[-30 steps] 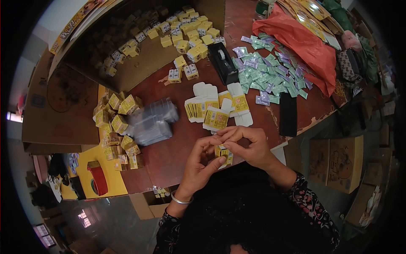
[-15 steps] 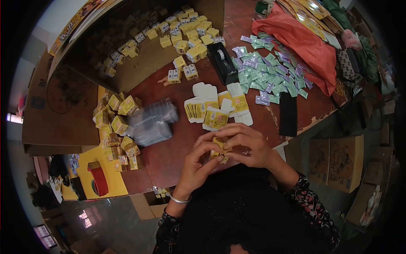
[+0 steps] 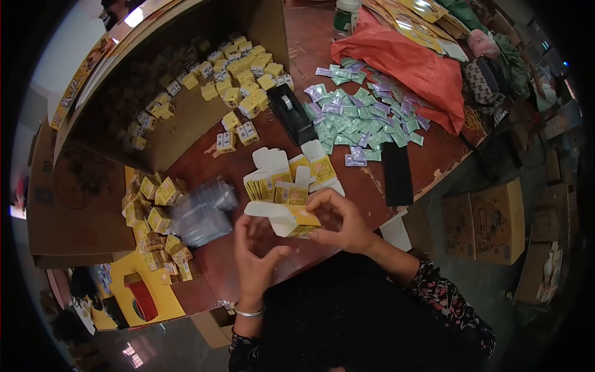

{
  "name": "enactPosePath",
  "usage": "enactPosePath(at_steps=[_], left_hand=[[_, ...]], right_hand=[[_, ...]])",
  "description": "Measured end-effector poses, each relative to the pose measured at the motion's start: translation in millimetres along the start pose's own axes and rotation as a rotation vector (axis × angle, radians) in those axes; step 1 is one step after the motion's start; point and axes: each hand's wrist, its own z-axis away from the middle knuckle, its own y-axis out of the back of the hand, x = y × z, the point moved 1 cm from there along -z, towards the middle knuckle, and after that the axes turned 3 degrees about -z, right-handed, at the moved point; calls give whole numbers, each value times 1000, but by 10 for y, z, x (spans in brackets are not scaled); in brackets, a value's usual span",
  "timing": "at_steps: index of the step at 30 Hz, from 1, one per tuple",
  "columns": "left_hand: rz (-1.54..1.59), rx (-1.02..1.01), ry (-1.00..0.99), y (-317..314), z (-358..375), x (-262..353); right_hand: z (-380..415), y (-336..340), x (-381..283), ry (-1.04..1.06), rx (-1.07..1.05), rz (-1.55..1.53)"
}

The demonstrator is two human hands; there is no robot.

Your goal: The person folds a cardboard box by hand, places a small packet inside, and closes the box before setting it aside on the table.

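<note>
Yellow-and-white flat cardboard carton [image 3: 286, 218] sits pinched in my right hand [image 3: 344, 224]; my left hand [image 3: 254, 257] hovers open beside it.

We see a yellow-and-white printed card carton [image 3: 291, 218], matt, above a worn reddish-brown wooden surface [image 3: 248, 167] bearing glossy green and purple foil sachets [image 3: 359, 118].

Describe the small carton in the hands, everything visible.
The yellow carton is a small printed box that looks like thin cardboard, yellow outside with white unprinted flaps. It is partly formed: one end is open, and a rounded white flap sticks out toward the left. It is held above the table's near edge, lying roughly level. The right hand pinches its right end between the fingers and thumb. The left hand is open just beneath the flap; whether it touches is unclear. The print is too small to read.
</note>
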Motion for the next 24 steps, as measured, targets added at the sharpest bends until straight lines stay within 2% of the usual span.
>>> enactPosePath(at_steps=[1, 2, 3, 4, 5, 7, 9, 12, 15, 18, 19, 22, 24], left_hand=[[-22, 17, 39, -61, 46, -80], [-46, 34, 79, -93, 73, -140], [-82, 48, 0, -122, 63, -124], [-60, 31, 20, -111, 52, -91], [-35, 16, 39, -82, 47, -48], [-31, -34, 67, -21, 48, -33], [-123, -92, 96, 24, 69, -104], [-138, -134, 140, -19, 58, -160], [-75, -103, 149, -86, 69, -169], [-160, -123, 143, -17, 56, -237], [-234, -127, 137, 7, 46, -265], [-297, -85, 148, -44, 48, -268], [-291, -59, 153, -117, 54, -269]], right_hand=[[24, -65, 22, -100, 5, -9], [-3, -60, -22, -29, -50, 154], [-56, -25, -89, 41, -104, 316], [-111, 29, -173, 110, -158, 480], [-154, 175, -313, 86, -70, 574], [-271, 714, -453, -58, 279, 828], [-378, 1192, -512, 129, 350, 1428], [-466, 1395, -498, 76, 243, 1534], [-505, 1497, -429, 115, 164, 1590], [-500, 1509, -435, 135, 279, 1484], [-497, 1387, -496, 403, 336, 1501], [-377, 856, -699, 331, 387, 911], [-232, 367, -791, 288, 294, 732]])
